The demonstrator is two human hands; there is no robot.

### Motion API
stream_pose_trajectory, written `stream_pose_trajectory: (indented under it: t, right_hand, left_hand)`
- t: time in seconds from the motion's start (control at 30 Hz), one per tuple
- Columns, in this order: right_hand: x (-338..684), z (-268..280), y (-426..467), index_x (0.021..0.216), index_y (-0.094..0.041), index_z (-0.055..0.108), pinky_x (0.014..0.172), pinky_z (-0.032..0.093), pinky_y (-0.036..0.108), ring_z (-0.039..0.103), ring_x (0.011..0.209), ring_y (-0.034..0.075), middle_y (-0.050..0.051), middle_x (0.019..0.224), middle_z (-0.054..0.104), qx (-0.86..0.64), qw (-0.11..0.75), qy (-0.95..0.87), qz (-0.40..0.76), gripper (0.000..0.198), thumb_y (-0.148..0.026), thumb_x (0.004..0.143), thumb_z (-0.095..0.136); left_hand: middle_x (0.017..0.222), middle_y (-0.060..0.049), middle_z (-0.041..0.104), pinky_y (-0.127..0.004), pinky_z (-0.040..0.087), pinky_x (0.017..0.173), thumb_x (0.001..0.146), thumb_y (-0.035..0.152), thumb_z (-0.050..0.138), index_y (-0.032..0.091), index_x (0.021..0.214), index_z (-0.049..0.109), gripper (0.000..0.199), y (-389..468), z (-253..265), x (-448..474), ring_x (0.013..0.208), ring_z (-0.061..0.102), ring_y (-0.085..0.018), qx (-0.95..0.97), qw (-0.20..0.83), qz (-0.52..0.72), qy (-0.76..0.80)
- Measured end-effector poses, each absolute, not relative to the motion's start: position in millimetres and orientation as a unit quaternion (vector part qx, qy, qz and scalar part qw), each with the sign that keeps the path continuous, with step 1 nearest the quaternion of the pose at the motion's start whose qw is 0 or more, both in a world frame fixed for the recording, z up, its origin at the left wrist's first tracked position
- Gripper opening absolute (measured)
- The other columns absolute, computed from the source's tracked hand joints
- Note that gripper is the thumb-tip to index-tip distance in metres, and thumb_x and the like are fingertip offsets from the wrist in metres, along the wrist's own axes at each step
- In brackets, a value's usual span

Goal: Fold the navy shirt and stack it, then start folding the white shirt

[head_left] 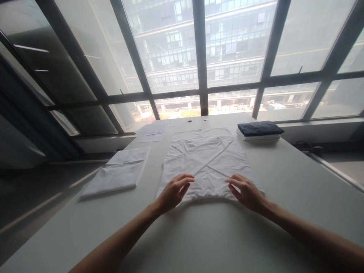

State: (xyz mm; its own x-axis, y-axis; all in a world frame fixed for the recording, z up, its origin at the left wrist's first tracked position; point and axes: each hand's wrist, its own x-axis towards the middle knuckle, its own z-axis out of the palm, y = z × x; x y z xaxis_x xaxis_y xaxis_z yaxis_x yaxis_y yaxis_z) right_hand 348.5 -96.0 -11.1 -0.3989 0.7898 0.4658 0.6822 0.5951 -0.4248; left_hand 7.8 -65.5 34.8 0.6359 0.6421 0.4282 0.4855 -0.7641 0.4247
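The white garment [209, 161] lies spread flat in the middle of the pale table [216, 235], creased across with diagonal folds, its near edge rolled slightly under. The left hand [173, 191] rests on the near left corner of the cloth, fingers loosely extended and a little curled, palm down, gripping nothing. The right hand [247, 191] sits on the near right corner in the same way, fingers spread and flat, pressing lightly rather than pinching

Judged from this, the main risk is the cloth sliding: the tabletop looks smooth, and a push from either palm could drag the whole garment away from the person rather than flatten it, bunching the far edge. With neither hand closed on the fabric, an uneven press, one side harder than the other, would likely skew it and set new creases over the diagonal ones

To the left, near but clear of the garment, lies a folded white cloth [119, 172]; a sideways sweep of the left forearm could nudge it toward the table edge. At the far right a folded stack with a dark blue piece [259, 129] on top sits just beyond the garment's far corner, and a shove forward might ruck the cloth against it. Loose paper sheets [152, 132] lie at the far left, below the large windows [199, 49]
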Motion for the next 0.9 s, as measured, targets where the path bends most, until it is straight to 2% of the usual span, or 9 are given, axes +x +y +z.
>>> stream_pose_trajectory:
  t: [0.07,0.13,0.23,0.37,0.57,0.63,0.7,0.8,0.9]
  right_hand:
    - [344.5,-7.8,-98.8,0.118,-0.02,0.073,0.085,0.053,0.039,0.066,0.094,0.024,0.012,0.104,0.072,-0.408,0.347,-0.842,0.063,0.03,-0.018,0.102,0.048]
    - [342.3,-6.8,-99.4,0.122,-0.021,0.072,0.091,0.053,0.042,0.067,0.101,0.024,0.013,0.112,0.074,-0.38,0.345,-0.856,0.065,0.034,-0.015,0.102,0.046]
    - [344.9,-12.8,-94.4,0.123,-0.024,0.074,0.105,0.049,0.049,0.064,0.122,0.027,0.012,0.126,0.073,-0.378,0.301,-0.87,0.095,0.039,-0.011,0.099,0.046]
    - [354.4,-27.8,-83.3,0.13,-0.026,0.073,0.116,0.04,0.056,0.055,0.138,0.03,0.009,0.14,0.068,-0.425,0.266,-0.853,0.145,0.042,-0.016,0.096,0.049]
    - [360.3,-25.0,-83.6,0.131,-0.02,0.073,0.116,0.045,0.053,0.059,0.135,0.027,0.012,0.136,0.069,-0.469,0.385,-0.789,0.095,0.049,-0.01,0.094,0.043]
    - [357.0,-17.5,-90.7,0.136,-0.021,0.069,0.117,0.044,0.052,0.056,0.138,0.027,0.012,0.142,0.066,-0.441,0.39,-0.805,0.081,0.049,-0.011,0.097,0.042]
    - [351.0,-10.7,-99.5,0.147,-0.024,0.059,0.122,0.037,0.053,0.046,0.146,0.027,0.011,0.154,0.055,-0.4,0.346,-0.844,0.088,0.052,-0.014,0.1,0.043]
    - [341.5,-5.1,-109.6,0.162,-0.029,0.037,0.129,0.017,0.056,0.026,0.157,0.027,0.008,0.169,0.032,-0.345,0.221,-0.903,0.127,0.061,-0.024,0.102,0.05]
    - [337.6,-4.2,-112.1,0.165,-0.03,0.028,0.129,0.009,0.057,0.019,0.158,0.028,0.009,0.17,0.025,-0.325,0.144,-0.918,0.175,0.065,-0.037,0.105,0.052]
  left_hand:
    - [0.144,-0.01,0.062,-0.042,0.045,0.115,0.108,0.023,0.045,0.024,0.139,0.06,0.035,-68.7,31.7,14.7,0.137,0.055,-0.023,0.92,0.116,0.242,0.287]
    - [0.159,-0.01,0.048,-0.047,0.035,0.123,0.109,0.028,0.046,0.025,0.155,0.046,0.047,-70.2,23.7,18.3,0.151,0.038,-0.025,0.941,0.1,0.176,0.271]
    - [0.168,-0.011,0.033,-0.051,0.022,0.128,0.109,0.042,0.045,0.025,0.164,0.031,0.06,-69.7,9.9,17.3,0.158,0.024,-0.028,0.956,0.101,0.073,0.266]
    - [0.17,-0.012,0.027,-0.052,0.013,0.129,0.108,0.057,0.04,0.024,0.167,0.024,0.069,-69.5,1.9,13.4,0.159,0.018,-0.03,0.953,0.11,0.024,0.281]
    - [0.17,-0.012,0.024,-0.051,0.011,0.129,0.107,0.062,0.037,0.023,0.167,0.022,0.073,-72.3,1.9,15.1,0.159,0.016,-0.03,0.949,0.109,0.019,0.295]
    - [0.17,-0.011,0.025,-0.051,0.011,0.129,0.107,0.061,0.037,0.024,0.167,0.023,0.072,-72.3,0.8,15.3,0.159,0.016,-0.03,0.95,0.106,0.025,0.293]
    - [0.17,-0.011,0.025,-0.051,0.011,0.129,0.107,0.061,0.039,0.025,0.167,0.023,0.072,-72.2,-0.8,14.9,0.159,0.016,-0.03,0.951,0.101,0.033,0.29]
    - [0.171,-0.012,0.022,-0.052,0.012,0.129,0.106,0.062,0.04,0.024,0.167,0.024,0.073,-72.5,-2.4,13.8,0.159,0.013,-0.032,0.95,0.094,0.034,0.295]
    - [0.172,-0.014,0.015,-0.052,0.013,0.128,0.107,0.061,0.039,0.021,0.167,0.022,0.074,-73.6,-2.2,13.1,0.159,0.01,-0.033,0.95,0.091,0.031,0.298]
